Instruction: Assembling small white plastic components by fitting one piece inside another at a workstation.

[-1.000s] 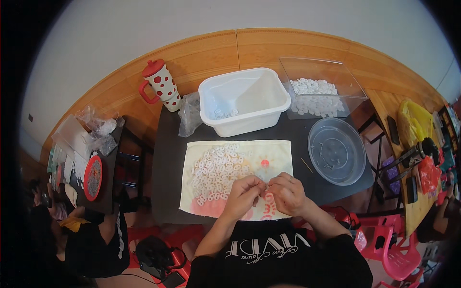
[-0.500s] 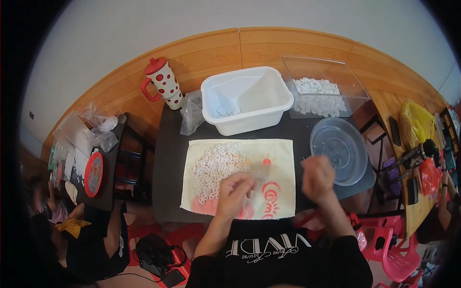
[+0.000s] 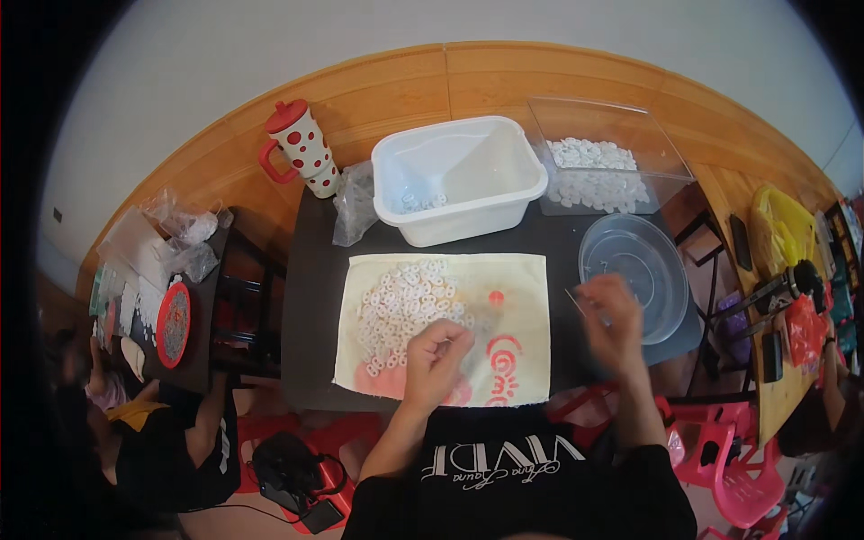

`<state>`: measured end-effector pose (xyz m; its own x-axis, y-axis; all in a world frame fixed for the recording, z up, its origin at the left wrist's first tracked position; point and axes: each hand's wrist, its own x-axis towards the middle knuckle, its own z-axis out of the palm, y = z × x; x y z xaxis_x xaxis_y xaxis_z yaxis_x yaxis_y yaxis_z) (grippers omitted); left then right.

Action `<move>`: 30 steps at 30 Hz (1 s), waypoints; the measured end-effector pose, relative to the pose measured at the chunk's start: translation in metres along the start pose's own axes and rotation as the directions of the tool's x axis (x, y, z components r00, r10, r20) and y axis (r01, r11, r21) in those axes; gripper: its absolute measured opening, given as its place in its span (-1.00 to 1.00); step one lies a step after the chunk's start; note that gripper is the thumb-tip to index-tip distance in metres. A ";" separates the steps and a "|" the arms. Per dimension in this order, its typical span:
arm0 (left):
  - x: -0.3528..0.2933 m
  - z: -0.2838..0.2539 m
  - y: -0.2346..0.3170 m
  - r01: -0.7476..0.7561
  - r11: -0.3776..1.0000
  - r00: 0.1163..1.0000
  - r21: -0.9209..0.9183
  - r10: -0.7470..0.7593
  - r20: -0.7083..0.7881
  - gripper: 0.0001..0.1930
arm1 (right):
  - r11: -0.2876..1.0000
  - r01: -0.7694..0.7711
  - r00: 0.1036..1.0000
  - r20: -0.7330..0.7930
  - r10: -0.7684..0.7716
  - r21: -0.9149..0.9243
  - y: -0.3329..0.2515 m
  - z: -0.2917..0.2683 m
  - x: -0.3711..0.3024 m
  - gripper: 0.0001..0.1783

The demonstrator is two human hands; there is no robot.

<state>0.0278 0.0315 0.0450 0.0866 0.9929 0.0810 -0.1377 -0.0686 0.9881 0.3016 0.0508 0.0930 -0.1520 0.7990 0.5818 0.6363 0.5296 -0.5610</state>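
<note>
On a cream towel (image 3: 517, 315) with red print lies a heap of small white plastic pieces (image 3: 405, 297), each with two holes. My left hand (image 3: 436, 355) is closed in a pinch over the heap's right edge; whatever its fingertips hold is hidden. To its right, my right hand (image 3: 614, 315) is raised by the near left rim of a round clear tub (image 3: 666, 315). A thin pin-like piece (image 3: 573, 298) sticks out from its pinched fingers, which are slightly blurred. A few similar small thin pieces seem to lie inside the tub.
Behind the towel stands a white plastic bin (image 3: 459, 225) with a few white pieces inside. A clear box (image 3: 598, 202) of white pieces, a polka-dot tumbler (image 3: 310, 157) and a clear plastic bag (image 3: 354, 211) flank it. People sit at tables on both sides.
My right hand has shifted a little to the right, over the tub's near left rim, with the thin piece at its fingers. My left hand stays almost in place. The whole view has tilted slightly.
</note>
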 end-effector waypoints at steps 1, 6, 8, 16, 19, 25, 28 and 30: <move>-0.002 0.002 -0.002 -0.014 1.000 0.999 -0.010 0.014 0.035 -0.94 | 0.987 0.098 0.991 0.080 -0.108 0.124 -0.012 0.014 -0.001 -0.70; -0.012 0.020 0.004 0.135 0.989 0.985 -0.067 -0.127 0.116 -0.88 | 0.917 0.272 0.945 0.100 -0.312 0.293 -0.042 0.064 -0.014 -0.58; -0.012 0.010 0.001 0.118 0.989 0.973 -0.084 -0.099 0.209 -0.87 | 0.889 0.277 0.946 0.056 -0.318 0.363 -0.042 0.071 -0.017 -0.55; -0.010 0.023 0.005 -0.060 0.998 0.961 -0.001 0.059 0.269 -0.91 | 0.909 0.417 0.908 -0.041 -0.417 -0.011 -0.019 0.045 -0.017 -0.71; -0.014 0.020 0.012 -0.212 0.956 0.958 0.205 0.161 0.236 -0.90 | 0.962 0.180 0.977 -0.076 -0.199 -0.203 -0.001 0.009 0.001 -0.88; -0.019 0.005 -0.002 -0.392 0.828 0.918 0.402 0.319 0.237 -0.89 | 0.845 -0.047 0.997 0.031 0.075 -0.533 0.053 -0.032 0.012 -0.92; -0.017 0.006 -0.005 -0.367 0.845 0.923 0.390 0.279 0.265 -0.92 | 0.849 0.004 0.996 0.081 0.046 -0.529 0.045 -0.016 0.012 -0.93; -0.018 0.006 -0.012 -0.398 0.836 0.912 0.378 0.314 0.264 -0.92 | 0.970 0.086 0.979 0.201 -0.040 -0.228 0.014 0.008 0.026 -0.93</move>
<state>0.0334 0.0138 0.0322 0.2957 0.8585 0.4190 0.2235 -0.4887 0.8434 0.3006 0.0814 0.0951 -0.3261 0.8182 0.4735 0.7766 0.5175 -0.3594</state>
